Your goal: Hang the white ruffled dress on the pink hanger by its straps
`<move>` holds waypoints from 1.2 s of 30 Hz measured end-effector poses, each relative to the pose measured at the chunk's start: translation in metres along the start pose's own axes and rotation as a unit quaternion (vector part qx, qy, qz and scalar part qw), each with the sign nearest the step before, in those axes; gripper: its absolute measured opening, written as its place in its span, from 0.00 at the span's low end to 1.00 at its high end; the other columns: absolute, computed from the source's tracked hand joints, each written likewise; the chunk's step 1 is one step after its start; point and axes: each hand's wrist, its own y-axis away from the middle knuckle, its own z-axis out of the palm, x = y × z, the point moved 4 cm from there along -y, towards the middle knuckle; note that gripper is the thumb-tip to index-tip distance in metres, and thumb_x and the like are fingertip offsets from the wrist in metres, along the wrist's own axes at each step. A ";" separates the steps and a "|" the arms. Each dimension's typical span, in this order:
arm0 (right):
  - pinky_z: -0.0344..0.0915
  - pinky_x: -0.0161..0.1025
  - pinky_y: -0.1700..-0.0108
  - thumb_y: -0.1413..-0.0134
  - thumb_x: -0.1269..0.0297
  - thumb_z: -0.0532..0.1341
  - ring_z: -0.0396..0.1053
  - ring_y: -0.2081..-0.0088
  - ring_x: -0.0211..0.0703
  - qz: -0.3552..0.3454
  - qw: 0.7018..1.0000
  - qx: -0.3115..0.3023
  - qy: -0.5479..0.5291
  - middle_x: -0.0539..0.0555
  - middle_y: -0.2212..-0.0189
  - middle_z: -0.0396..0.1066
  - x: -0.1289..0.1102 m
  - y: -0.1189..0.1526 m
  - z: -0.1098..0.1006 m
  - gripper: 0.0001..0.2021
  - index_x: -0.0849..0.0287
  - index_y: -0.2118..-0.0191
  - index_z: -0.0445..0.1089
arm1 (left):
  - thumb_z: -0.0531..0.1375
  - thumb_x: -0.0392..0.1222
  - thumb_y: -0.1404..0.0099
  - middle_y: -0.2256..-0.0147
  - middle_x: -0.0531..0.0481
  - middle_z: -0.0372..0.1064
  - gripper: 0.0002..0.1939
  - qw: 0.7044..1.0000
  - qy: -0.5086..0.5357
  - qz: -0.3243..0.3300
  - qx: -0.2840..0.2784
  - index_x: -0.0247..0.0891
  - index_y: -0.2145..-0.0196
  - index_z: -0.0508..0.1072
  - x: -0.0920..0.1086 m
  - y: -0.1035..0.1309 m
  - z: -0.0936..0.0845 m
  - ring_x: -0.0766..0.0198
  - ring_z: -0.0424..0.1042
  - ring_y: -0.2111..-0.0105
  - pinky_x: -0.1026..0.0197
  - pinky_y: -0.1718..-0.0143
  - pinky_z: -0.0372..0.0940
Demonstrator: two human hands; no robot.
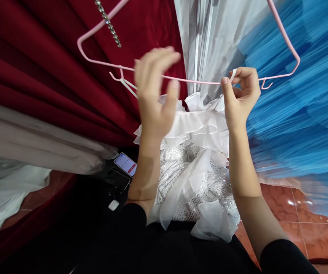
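One blurred, unclasped left hand [155, 93], right hand [241, 98] pinched on white strap [233, 75] at top-cropped pink hanger [195, 81]

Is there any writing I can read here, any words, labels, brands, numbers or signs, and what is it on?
Readable text: none.
Phone: small marks on the lit screen, too small and blurred to read.
Pink hanger: no lettering that I can make out.
White dress: no label or wording that I can make out.
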 end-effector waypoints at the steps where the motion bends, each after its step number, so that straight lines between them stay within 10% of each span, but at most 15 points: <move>1: 0.72 0.39 0.64 0.52 0.50 0.68 0.66 0.53 0.42 -0.003 1.000 0.005 -0.002 0.50 0.60 0.70 0.001 0.000 0.000 0.13 0.47 0.65 0.66 | 0.53 0.53 0.30 0.46 0.47 0.68 0.18 0.998 -0.019 0.007 -0.061 0.47 0.48 0.72 0.000 0.001 0.013 0.47 0.59 0.39 0.39 0.30 0.38; 4: 0.71 0.37 0.68 0.52 0.49 0.68 0.68 0.55 0.41 -0.017 1.000 0.008 -0.001 0.49 0.62 0.69 0.004 0.001 -0.002 0.14 0.49 0.65 0.67 | 0.57 0.53 0.33 0.47 0.45 0.68 0.21 0.985 -0.067 0.018 -0.157 0.49 0.44 0.70 -0.009 0.013 0.040 0.44 0.60 0.41 0.36 0.31 0.36; 15: 0.73 0.38 0.69 0.48 0.55 0.65 0.71 0.47 0.46 -0.007 0.998 0.013 -0.065 0.49 0.49 0.71 -0.007 0.014 -0.012 0.16 0.42 0.53 0.68 | 0.56 0.53 0.33 0.43 0.44 0.63 0.24 0.986 -0.043 0.002 -0.160 0.50 0.40 0.67 -0.007 0.012 0.047 0.42 0.56 0.39 0.35 0.32 0.35; 21: 0.70 0.42 0.69 0.38 0.59 0.55 0.74 0.61 0.43 -0.076 0.973 0.215 -0.030 0.51 0.45 0.69 0.009 0.026 -0.059 0.14 0.46 0.48 0.69 | 0.58 0.50 0.34 0.46 0.47 0.66 0.18 0.989 0.027 -0.046 -0.141 0.54 0.46 0.72 -0.014 0.012 0.044 0.44 0.57 0.40 0.36 0.31 0.35; 25: 0.72 0.45 0.63 0.36 0.55 0.53 0.69 0.46 0.50 -0.118 0.968 0.224 0.008 0.53 0.42 0.65 0.022 0.013 -0.081 0.16 0.45 0.45 0.65 | 0.60 0.50 0.35 0.48 0.45 0.67 0.16 0.984 0.072 -0.095 -0.136 0.51 0.50 0.74 -0.011 0.012 0.039 0.43 0.57 0.39 0.35 0.32 0.40; 36: 0.58 0.31 0.78 0.53 0.73 0.59 0.64 0.79 0.28 -0.018 0.958 0.248 -0.143 0.46 0.71 0.64 0.015 -0.007 -0.086 0.06 0.57 0.67 0.63 | 0.56 0.50 0.31 0.52 0.45 0.69 0.17 0.993 -0.039 0.005 -0.114 0.54 0.47 0.73 -0.006 0.012 0.034 0.46 0.64 0.47 0.37 0.33 0.39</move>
